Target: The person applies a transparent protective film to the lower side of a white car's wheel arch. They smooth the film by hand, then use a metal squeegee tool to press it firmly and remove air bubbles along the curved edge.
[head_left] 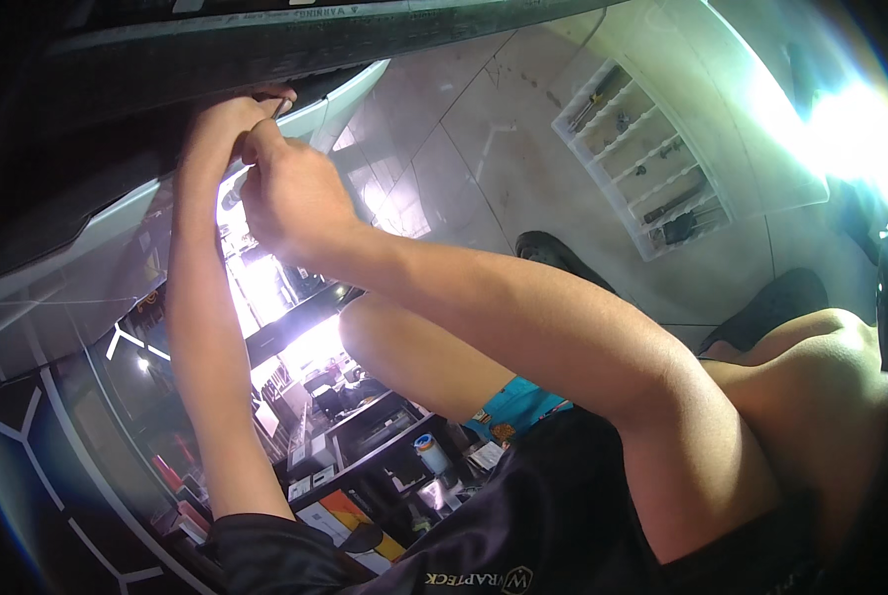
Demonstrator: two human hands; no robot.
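Both hands work close together at the edge of the glossy car panel (87, 238), the left hand (228, 117) pressed against its dark trim (265, 50) and the right hand (290, 198) just below, pinching something too small to tell, so steady, even pressure seems wise.

— What packages or labels do you see?
— By your knee lies a teal packet (519, 405) with small coloured pictures. Lower left, a white box (333, 516) with orange and yellow panels. A white label strip (295, 15) runs along the dark panel's top edge.
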